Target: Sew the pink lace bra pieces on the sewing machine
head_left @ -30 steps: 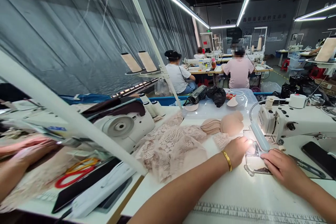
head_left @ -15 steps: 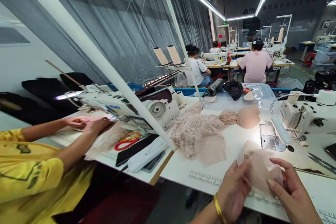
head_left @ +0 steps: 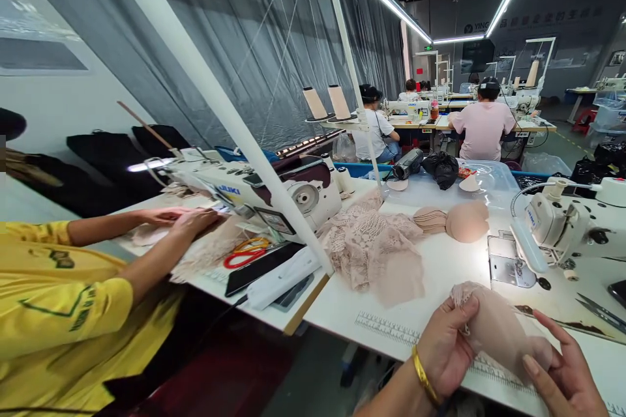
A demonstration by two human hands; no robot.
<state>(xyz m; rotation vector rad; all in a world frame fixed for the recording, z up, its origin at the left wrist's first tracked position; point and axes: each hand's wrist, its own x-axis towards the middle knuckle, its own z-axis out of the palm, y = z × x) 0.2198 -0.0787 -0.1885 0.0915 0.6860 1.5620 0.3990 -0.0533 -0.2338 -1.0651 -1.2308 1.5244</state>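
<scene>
Between my hands, at the lower right of the head view, is a thin beige piece of fabric (head_left: 501,332) with a lacy, gathered end. My left hand (head_left: 447,348), with a gold bangle at the wrist, is closed on that end, thumb on top. The fabric's other end lies in my right hand (head_left: 570,368), pinched by the thumb; the other fingers are partly spread. Just beyond the fabric stands a white sewing machine (head_left: 548,218) with its lamp lit over the metal needle plate (head_left: 511,270). A crumpled pile of beige lace (head_left: 369,241) lies left of it.
Stacked beige cup pads (head_left: 467,221) lie behind the needle plate. Thread snips (head_left: 599,313) rest at the right edge. A ruler strip (head_left: 386,328) runs along the table's front. To the left, a co-worker in yellow (head_left: 63,313) works at another sewing machine (head_left: 244,192), near red-handled scissors (head_left: 244,256).
The fabric has turned and is drawn out longer between my hands, its lacy end now showing at my left hand. My right hand has shifted slightly down and right. The view has swung a little left.
</scene>
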